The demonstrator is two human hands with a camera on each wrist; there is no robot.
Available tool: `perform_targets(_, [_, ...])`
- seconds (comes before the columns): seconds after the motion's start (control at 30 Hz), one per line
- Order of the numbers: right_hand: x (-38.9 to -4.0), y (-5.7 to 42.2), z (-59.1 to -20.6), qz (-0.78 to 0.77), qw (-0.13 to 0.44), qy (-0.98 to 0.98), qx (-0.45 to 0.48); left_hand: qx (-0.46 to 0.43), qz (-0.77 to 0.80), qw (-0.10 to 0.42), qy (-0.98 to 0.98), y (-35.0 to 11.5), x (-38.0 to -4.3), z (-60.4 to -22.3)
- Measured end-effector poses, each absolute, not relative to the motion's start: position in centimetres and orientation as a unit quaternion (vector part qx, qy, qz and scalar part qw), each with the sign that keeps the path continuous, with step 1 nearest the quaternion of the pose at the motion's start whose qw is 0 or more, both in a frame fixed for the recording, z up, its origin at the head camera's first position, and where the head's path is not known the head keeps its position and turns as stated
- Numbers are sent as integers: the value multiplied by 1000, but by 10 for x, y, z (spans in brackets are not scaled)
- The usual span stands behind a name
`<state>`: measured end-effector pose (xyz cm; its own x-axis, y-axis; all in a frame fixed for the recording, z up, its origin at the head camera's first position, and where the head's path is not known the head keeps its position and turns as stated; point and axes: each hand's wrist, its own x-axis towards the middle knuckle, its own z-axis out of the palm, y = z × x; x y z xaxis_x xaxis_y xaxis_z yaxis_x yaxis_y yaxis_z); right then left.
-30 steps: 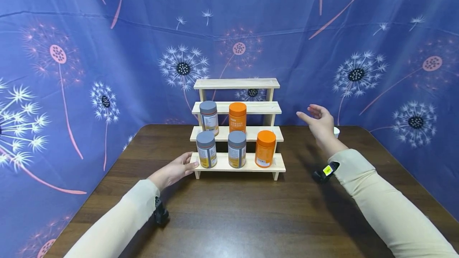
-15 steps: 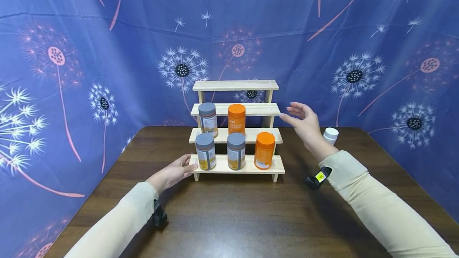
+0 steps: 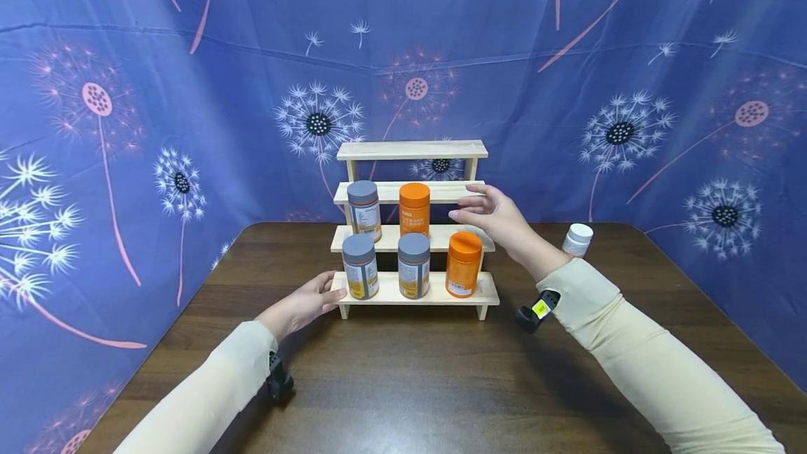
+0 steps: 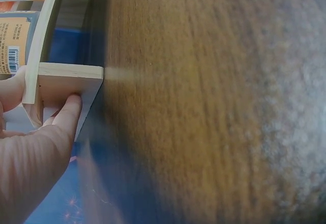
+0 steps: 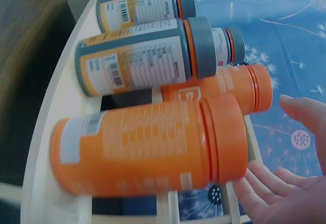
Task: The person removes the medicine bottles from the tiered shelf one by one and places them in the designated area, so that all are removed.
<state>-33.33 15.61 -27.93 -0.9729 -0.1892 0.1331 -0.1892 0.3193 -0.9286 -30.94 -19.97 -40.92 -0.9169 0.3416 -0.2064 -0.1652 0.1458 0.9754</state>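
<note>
A pale wooden tiered display stand (image 3: 412, 149) stands on the table. My left hand (image 3: 305, 305) grips the left end of its lowest step, thumb on top and fingers underneath, as the left wrist view shows. That step bears two grey-lidded jars (image 3: 361, 267) and an orange jar (image 3: 463, 265) at the right. One step up stand another grey-lidded jar (image 3: 364, 212) and a second orange jar (image 3: 414, 209). My right hand (image 3: 494, 219) reaches over the stand's right side, behind the front orange jar. Its fingers and thumb are spread, holding nothing, in the right wrist view (image 5: 285, 188).
A white-capped bottle (image 3: 577, 239) stands on the brown wooden table (image 3: 403, 384) to the right, behind my right forearm. A blue dandelion-print cloth (image 3: 504, 90) hangs close behind the stand. The two top steps bear no jars.
My right hand has moved left from beside the white-capped bottle to the stand's right side, bringing the bottle into fuller view. The left hand keeps its grip on the lowest step.
</note>
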Motion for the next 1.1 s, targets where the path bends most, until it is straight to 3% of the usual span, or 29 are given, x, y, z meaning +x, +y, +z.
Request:
perform_targets(0.43, [-343, 119, -269, -550, 66, 822, -133, 71, 653, 191, 729, -200, -309, -410])
perform_targets(0.67, [-348, 107, -268, -550, 81, 822, -123, 108, 645, 191, 732, -206, -308, -410])
perform_targets(1.1, [-355, 98, -273, -547, 90, 827, -95, 65, 651, 188, 733, -200, -310, -409])
